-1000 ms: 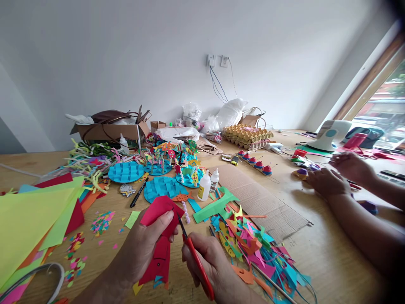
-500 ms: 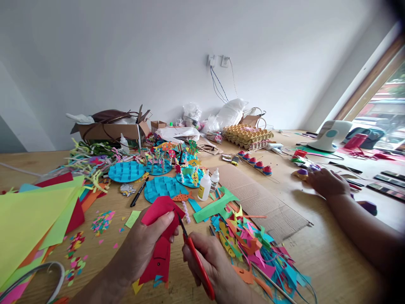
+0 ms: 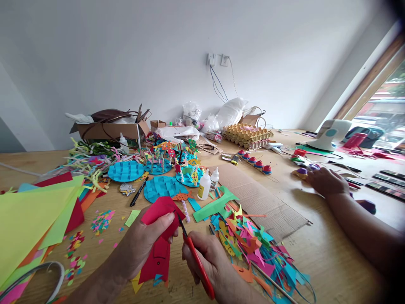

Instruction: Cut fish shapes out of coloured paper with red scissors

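My left hand (image 3: 144,236) grips a curled sheet of red paper (image 3: 160,207) between thumb and fingers. The lower part of the paper hangs toward the table and carries dark pen lines and a small dot. In my right hand (image 3: 210,257) is a pair of scissors (image 3: 200,268) with red handles. The dark blades meet the right edge of the paper; how far apart they are is hard to make out. Just beyond my hands lie a blue ridged paper disc (image 3: 164,188) and an orange paper fish (image 3: 183,196).
Glue bottles (image 3: 204,186) stand ahead, beside green paper strips (image 3: 215,204). Colourful paper scraps (image 3: 249,249) pile up at right, by a flat cardboard sheet (image 3: 253,198). Coloured paper sheets (image 3: 28,219) lie at left. Another person's hand (image 3: 327,182) rests on the table at right.
Almost nothing differs. The hanging part of the red paper has shifted slightly, showing more of its pen line; both my hands and the scissors stay in place.
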`<move>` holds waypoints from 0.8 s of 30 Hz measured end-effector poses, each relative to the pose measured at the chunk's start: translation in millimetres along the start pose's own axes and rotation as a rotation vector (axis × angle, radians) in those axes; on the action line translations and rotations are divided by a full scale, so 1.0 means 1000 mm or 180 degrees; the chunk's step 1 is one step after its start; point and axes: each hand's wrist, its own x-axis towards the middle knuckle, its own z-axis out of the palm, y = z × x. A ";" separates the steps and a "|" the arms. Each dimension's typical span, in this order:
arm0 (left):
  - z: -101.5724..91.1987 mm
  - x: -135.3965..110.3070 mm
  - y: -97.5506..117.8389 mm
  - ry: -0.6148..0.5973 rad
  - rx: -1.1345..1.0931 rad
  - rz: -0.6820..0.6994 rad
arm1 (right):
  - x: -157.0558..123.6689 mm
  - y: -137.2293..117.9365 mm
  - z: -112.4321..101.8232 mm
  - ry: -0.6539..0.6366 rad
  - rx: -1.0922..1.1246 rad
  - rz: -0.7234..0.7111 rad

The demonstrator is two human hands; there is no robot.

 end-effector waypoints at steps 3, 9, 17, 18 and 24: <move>0.000 -0.001 -0.001 0.0046 0.0023 -0.0037 | 0.000 0.000 -0.001 -0.0057 0.0048 0.0056; 0.000 0.000 0.002 -0.0055 0.0023 -0.0029 | 0.001 0.001 -0.003 -0.0095 0.0068 -0.0041; -0.001 -0.001 0.007 -0.0149 0.0020 -0.0104 | -0.001 -0.004 -0.003 -0.0001 -0.0187 -0.0136; -0.001 -0.001 0.007 -0.0157 0.0023 -0.0070 | -0.001 -0.004 -0.003 -0.0004 -0.0193 -0.0151; 0.000 -0.001 0.005 0.0033 -0.0042 0.0062 | 0.001 -0.003 -0.002 -0.0050 -0.0104 -0.0074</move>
